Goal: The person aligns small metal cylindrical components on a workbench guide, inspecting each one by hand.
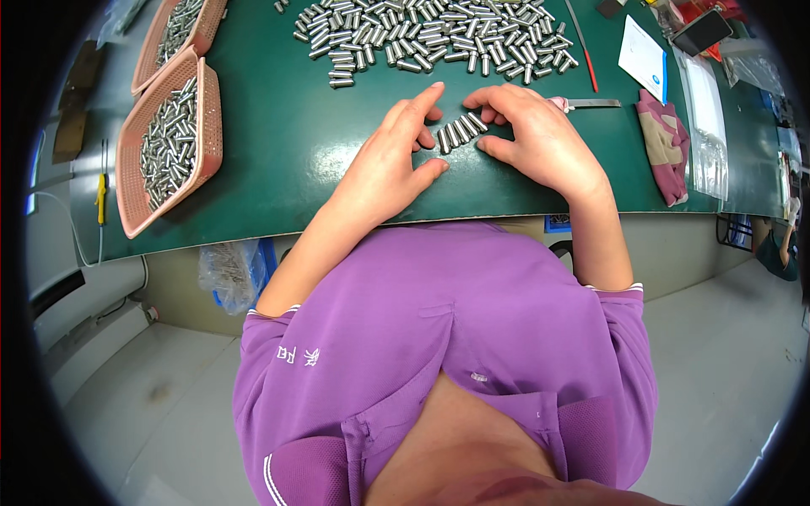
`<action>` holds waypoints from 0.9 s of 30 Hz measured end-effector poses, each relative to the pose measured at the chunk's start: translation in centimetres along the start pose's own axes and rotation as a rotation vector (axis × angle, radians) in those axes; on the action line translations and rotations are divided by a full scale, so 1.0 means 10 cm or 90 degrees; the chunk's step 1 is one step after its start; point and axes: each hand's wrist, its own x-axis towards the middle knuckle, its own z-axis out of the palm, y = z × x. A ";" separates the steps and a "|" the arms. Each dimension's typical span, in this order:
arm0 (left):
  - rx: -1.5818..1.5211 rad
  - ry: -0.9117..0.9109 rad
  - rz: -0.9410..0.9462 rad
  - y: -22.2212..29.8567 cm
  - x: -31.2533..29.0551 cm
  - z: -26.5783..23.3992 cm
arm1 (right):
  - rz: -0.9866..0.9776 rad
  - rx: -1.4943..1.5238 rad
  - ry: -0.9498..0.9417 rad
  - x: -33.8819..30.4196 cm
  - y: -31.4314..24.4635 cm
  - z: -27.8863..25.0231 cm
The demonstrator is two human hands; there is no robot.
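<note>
A short row of several shiny metal pins (461, 133) lies side by side on the green table, between my two hands. My left hand (396, 139) rests at the row's left end, its fingers apart and its thumb stretched toward the pins. On the other side my right hand (531, 131) curves around the right end, thumb and forefinger apart with the pins in the gap between them. Neither hand visibly grips a pin. Beyond my hands spreads a large heap of similar metal pins (439, 34).
Two pink plastic baskets with small metal parts stand at the left, the nearer basket (211, 126) beside a yellow-handled tool (101, 202). On the right lie a knife-like blade (595, 103), a thin red-tipped rod (594, 80), a white card (643, 55), a folded cloth (662, 148) and a phone (703, 32).
</note>
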 end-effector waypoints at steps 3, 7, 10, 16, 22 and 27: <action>-0.002 0.001 -0.003 -0.01 -0.01 0.00 | -0.008 0.003 -0.001 0.00 -0.01 0.01; 0.002 0.006 -0.004 -0.03 -0.03 0.00 | -0.008 0.009 -0.010 0.00 -0.04 0.02; 0.005 0.012 -0.005 -0.02 -0.03 -0.01 | -0.013 0.011 -0.015 0.01 -0.05 0.03; 0.013 0.020 -0.021 -0.03 -0.06 -0.04 | -0.017 0.015 -0.019 0.02 -0.08 0.06; 0.027 0.028 -0.022 -0.04 -0.07 -0.06 | -0.010 0.009 -0.023 0.02 -0.10 0.08; 0.046 0.026 -0.035 -0.03 -0.08 -0.09 | -0.018 0.005 -0.025 0.02 -0.11 0.09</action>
